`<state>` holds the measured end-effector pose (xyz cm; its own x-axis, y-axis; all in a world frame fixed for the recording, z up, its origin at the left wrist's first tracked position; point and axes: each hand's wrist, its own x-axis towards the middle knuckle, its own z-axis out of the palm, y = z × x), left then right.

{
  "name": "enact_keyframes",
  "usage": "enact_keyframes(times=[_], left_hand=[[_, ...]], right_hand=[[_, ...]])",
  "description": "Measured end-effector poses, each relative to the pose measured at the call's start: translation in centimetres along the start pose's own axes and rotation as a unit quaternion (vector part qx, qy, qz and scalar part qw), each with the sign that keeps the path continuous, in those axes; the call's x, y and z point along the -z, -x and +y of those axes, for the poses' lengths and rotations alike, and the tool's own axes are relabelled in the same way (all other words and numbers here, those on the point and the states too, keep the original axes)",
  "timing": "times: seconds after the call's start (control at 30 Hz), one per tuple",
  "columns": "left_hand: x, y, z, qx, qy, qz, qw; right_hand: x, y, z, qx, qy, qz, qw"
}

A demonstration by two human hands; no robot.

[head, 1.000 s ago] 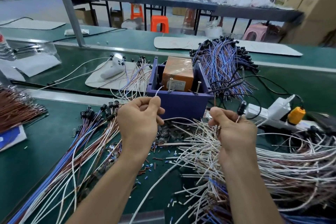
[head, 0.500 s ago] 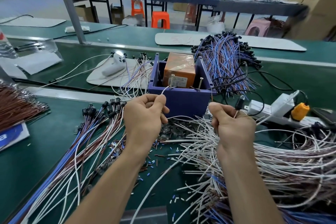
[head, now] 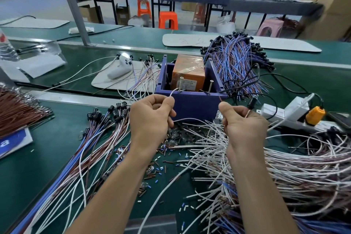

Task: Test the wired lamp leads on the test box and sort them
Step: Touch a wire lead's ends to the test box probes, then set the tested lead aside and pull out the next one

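Note:
A purple test box (head: 191,104) stands at the table's middle, holding an orange block (head: 188,71) and two upright screws. My left hand (head: 152,118) pinches a white lead (head: 173,92) whose bare tip touches the left screw (head: 180,83). My right hand (head: 243,125) pinches the other, brownish lead (head: 220,99) just short of the right screw (head: 210,86); the black lamp holder (head: 251,103) sticks up behind its fingers. A big tangle of white and brown leads (head: 284,167) lies under my right forearm. A sorted fan of blue, brown and white leads (head: 91,148) lies at left.
A blue-and-brown lead pile (head: 235,62) lies behind the box. A white power strip with a yellow plug (head: 314,115) sits at right. A white pad with a few leads (head: 121,76) lies behind left, brown wires (head: 17,108) at far left. Cut insulation bits (head: 161,165) litter the green belt.
The white lead's tip in my left hand has risen to touch the left screw. My right hand has brought its lead end up close to the right screw.

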<state>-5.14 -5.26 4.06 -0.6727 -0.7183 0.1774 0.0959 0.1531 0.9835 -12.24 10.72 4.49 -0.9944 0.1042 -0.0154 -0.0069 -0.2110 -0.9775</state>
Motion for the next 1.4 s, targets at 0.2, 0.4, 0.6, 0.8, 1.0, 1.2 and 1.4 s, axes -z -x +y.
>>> enact_keyframes(times=[0.2,0.4,0.6,0.8,1.0,1.2,1.4], left_hand=[[0.1,-0.1,0.2,-0.001,-0.002,-0.003,1.000],[0.4,0.0,0.3,-0.003,-0.003,-0.013,1.000],[0.7,0.4,0.7,0.007,0.016,-0.015,1.000],[0.5,1.3,2.8,0.039,0.072,-0.119,0.990],[0.2,2.2,5.8,0.119,0.150,-0.322,0.927],[-0.9,3.6,8.0,0.091,0.115,-0.329,0.933],[-2.8,4.9,9.0,0.171,0.187,-0.188,0.949]], right_hand=[[-0.6,-0.3,0.2,0.010,0.038,0.001,0.999],[-1.3,0.0,0.3,0.012,0.049,0.001,0.999],[-0.2,1.2,-0.7,0.000,-0.007,0.006,1.000],[1.1,3.5,-3.4,-0.041,-0.007,-0.079,0.996],[2.1,5.5,-5.8,-0.110,-0.004,-0.180,0.978],[4.4,6.2,-9.0,-0.113,0.015,-0.211,0.971],[10.1,5.0,-12.1,-0.024,0.033,-0.063,0.997]])
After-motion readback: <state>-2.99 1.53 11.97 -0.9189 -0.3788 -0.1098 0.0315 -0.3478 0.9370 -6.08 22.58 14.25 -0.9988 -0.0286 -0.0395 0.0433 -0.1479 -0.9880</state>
